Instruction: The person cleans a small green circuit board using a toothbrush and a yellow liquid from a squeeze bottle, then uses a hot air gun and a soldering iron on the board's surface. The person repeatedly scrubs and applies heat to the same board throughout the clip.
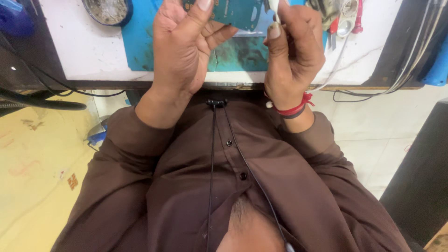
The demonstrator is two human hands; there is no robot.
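The left hand (184, 44) pinches a green flat circuit board (235, 13) between thumb and fingers above the blue work mat (140, 42). The right hand (294, 56), fingers curled, clamps a thin white tool (274, 7) (its tip cut off by the frame) just beside the board.

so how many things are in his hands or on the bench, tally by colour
green: 1, the circuit board in the left hand
white: 1, the slim tool in the right hand
blue: 2, the work mat and the round dish
red: 1, the red-handled tool
total: 5
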